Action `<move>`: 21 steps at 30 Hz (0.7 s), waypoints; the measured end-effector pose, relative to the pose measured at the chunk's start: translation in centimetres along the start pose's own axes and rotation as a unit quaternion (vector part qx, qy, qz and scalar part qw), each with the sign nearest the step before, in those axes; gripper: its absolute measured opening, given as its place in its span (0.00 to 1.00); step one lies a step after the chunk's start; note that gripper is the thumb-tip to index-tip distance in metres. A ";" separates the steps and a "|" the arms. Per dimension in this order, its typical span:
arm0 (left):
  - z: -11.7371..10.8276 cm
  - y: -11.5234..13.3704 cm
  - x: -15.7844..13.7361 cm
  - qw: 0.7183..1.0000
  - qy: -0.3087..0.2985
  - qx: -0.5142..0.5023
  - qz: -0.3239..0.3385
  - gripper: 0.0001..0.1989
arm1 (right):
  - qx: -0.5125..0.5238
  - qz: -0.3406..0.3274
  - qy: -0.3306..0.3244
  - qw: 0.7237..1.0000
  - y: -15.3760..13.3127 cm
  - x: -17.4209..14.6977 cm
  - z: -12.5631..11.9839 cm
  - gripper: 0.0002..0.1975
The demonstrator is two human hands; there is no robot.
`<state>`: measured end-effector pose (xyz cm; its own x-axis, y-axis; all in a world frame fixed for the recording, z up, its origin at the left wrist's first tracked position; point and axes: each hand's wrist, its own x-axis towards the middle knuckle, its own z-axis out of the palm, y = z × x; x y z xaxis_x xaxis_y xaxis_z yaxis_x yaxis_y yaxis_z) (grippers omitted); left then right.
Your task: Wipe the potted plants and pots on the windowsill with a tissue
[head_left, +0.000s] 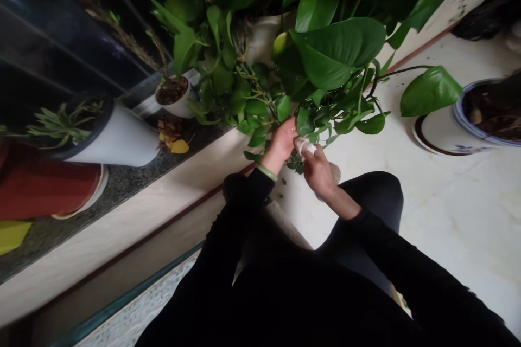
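My left hand (284, 138), with a pale green bangle (267, 172) at its wrist, reaches into the low foliage of a trailing green plant (256, 107). Its fingers look curled against a small green leaf (304, 121), their tips partly hidden. Close beside it, my right hand (320, 172) is closed on a crumpled white tissue (304, 146), which lies between the two hands near the leaves. Above them spreads a large glossy leaf (340, 54). A whitish pot (264, 38) shows partly behind the stems.
Along the dark stone ledge (134, 187) at left stand a small white pot (175, 98), a tall white pot (118, 133) lying at a slant in view, and a red pot (52, 184). A blue-rimmed pot (451, 124) is on the pale floor (459, 190) at right.
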<state>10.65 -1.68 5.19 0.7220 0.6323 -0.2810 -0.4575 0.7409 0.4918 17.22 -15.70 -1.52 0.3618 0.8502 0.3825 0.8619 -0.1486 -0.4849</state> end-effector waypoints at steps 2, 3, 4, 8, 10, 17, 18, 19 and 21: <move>-0.2 0.0 -0.2 1.000 0.006 -0.003 -0.007 0.12 | 0.018 -0.015 0.025 0.999 0.2 -0.3 -1.0 0.23; -0.3 0.0 -0.3 1.000 0.012 -0.006 -0.008 0.11 | 0.017 -0.019 0.050 0.998 0.3 0.3 -1.6 0.23; -0.3 0.1 -0.4 1.000 0.017 -0.009 -0.010 0.10 | 0.010 -0.020 0.076 0.997 0.5 1.4 -2.1 0.23; -0.2 0.1 -0.6 0.999 0.018 -0.016 -0.029 0.09 | -0.035 0.003 0.103 0.994 0.8 6.6 -2.4 0.24; -0.1 -0.1 -0.7 0.999 0.009 -0.011 -0.028 0.09 | -0.040 0.001 0.082 0.996 0.7 7.1 -1.2 0.24; -3.1 -2.1 -1.9 0.998 -0.002 0.057 -0.013 0.10 | 0.042 -0.020 0.039 0.998 1.1 -2.1 0.9 0.21; -4.0 -2.6 -2.5 0.997 -0.002 0.072 -0.019 0.11 | 0.049 -0.020 0.051 0.997 0.9 -2.5 0.4 0.19; -5.0 -3.0 -3.2 0.996 -0.003 0.086 -0.021 0.14 | 0.054 -0.023 0.069 0.996 0.5 -2.4 -0.3 0.18; -6.7 -3.8 -4.5 0.994 -0.004 0.105 -0.012 0.17 | 0.058 -0.039 0.107 0.992 -0.9 -0.3 -1.6 0.17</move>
<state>5.63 -5.83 -0.88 0.7362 0.6126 -0.2876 -0.3225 0.6912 0.6467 16.93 -16.64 0.02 0.3741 0.7280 0.5746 0.8480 -0.0177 -0.5297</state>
